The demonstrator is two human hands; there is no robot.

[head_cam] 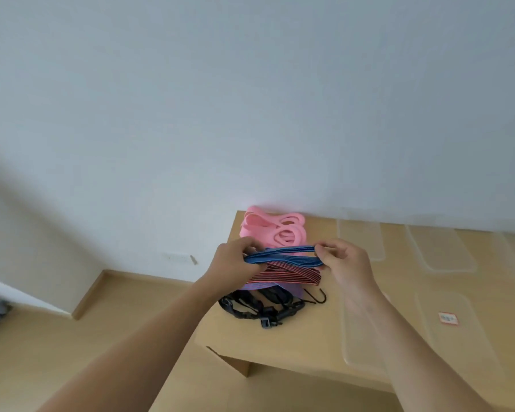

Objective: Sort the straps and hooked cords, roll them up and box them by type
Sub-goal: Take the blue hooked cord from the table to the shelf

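The blue cord [283,255], flat and folded into several loops, hangs stretched between the left hand [235,263] and right hand [344,263], each pinching one end, above the pile at the table's [309,337] left edge. Below lie a red-striped cord [283,276], black straps [259,307] and, farther, pink bands [269,230]. Clear trays [440,251], possibly lids, lie to the right. The wall stands just behind.

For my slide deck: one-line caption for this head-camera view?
Both hands, left hand and right hand, hold a folded blue cord above piled straps on a wooden table.
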